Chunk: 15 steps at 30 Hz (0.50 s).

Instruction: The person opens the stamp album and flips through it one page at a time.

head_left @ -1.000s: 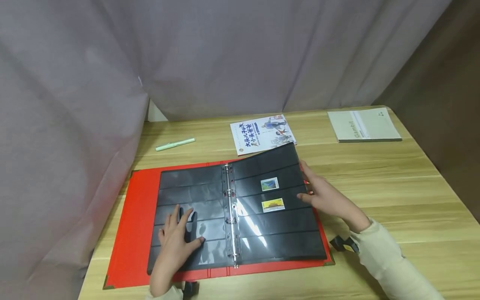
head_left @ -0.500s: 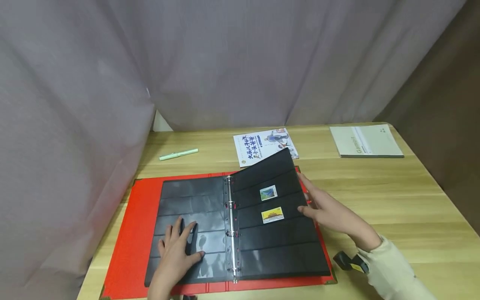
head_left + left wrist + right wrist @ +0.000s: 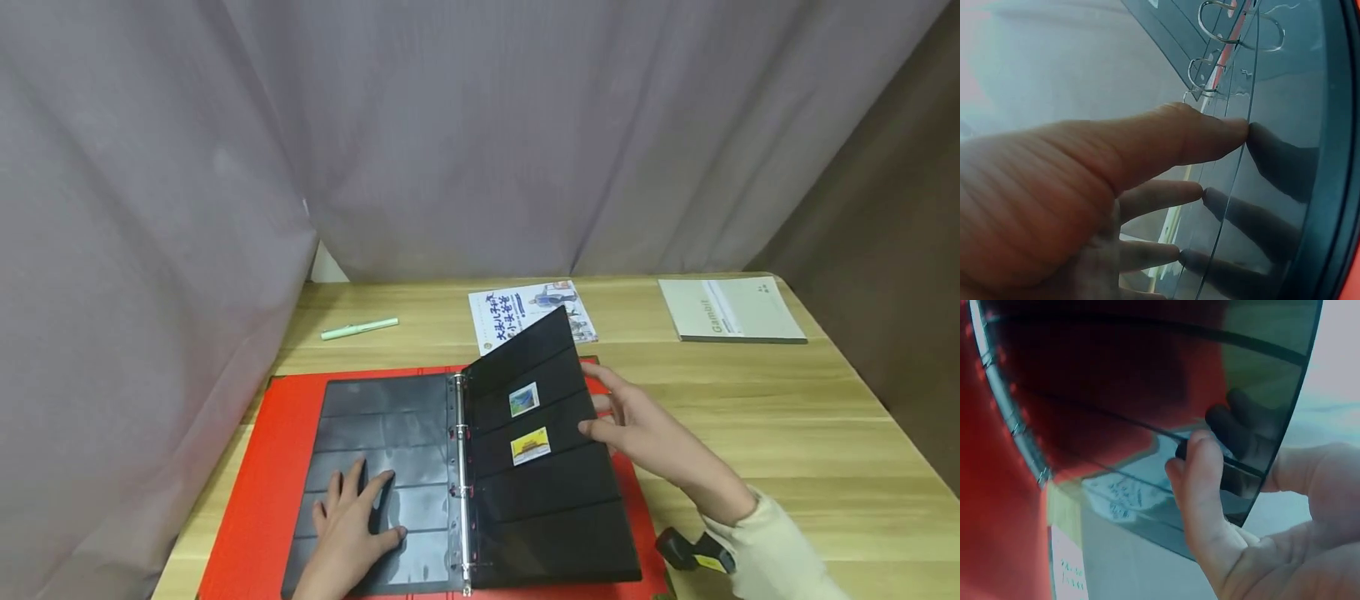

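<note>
A red ring binder (image 3: 251,483) lies spread on the table, with black pocket pages on metal rings (image 3: 462,483). My left hand (image 3: 347,525) rests with spread fingers on the left black page (image 3: 386,417); in the left wrist view its fingertips touch the glossy surface. The right black page (image 3: 551,533) is tilted up off the red cover. My right hand (image 3: 637,421) pinches its outer edge, thumb in front and fingers behind, as the right wrist view shows. That page holds a blue-green stamp (image 3: 523,399) and a yellow stamp (image 3: 531,447).
Behind the binder lie a light green pen (image 3: 360,328) and a white illustrated booklet (image 3: 498,317), partly hidden by the raised page. A pale book (image 3: 738,310) marked "Gambit" lies at the back right of the wooden table (image 3: 810,417). A grey curtain (image 3: 450,142) hangs behind.
My right hand has lifted the right page's outer edge, tilting it further up and leftward. My left hand keeps its place on the left page. The head view has tipped upward.
</note>
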Motion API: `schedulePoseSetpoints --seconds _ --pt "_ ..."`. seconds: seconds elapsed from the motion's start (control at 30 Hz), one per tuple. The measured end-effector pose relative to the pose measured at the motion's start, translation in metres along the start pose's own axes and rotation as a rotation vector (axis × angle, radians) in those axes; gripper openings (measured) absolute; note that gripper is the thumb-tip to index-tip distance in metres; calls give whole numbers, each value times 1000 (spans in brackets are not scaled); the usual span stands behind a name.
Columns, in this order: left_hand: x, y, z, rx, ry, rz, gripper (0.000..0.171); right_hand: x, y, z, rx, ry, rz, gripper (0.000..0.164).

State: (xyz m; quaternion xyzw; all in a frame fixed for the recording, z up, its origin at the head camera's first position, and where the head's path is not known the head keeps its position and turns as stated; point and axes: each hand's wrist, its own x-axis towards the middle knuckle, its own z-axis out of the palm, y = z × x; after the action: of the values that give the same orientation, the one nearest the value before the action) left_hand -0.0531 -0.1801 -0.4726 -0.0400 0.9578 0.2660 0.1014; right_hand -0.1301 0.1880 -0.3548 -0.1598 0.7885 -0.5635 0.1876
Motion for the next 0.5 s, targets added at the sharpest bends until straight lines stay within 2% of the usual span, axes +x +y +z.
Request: schedulePoseSetpoints --seconds 0.13,0.37,0.5 --pt "1 -2 0 2 -11 -7 74 3 -9 6 43 15 -13 75" --pt "4 -4 1 8 -15 20 73 8 -23 14 108 8 -28 68" --pt "6 -4 0 13 -17 16 73 13 -31 17 104 3 -39 65"
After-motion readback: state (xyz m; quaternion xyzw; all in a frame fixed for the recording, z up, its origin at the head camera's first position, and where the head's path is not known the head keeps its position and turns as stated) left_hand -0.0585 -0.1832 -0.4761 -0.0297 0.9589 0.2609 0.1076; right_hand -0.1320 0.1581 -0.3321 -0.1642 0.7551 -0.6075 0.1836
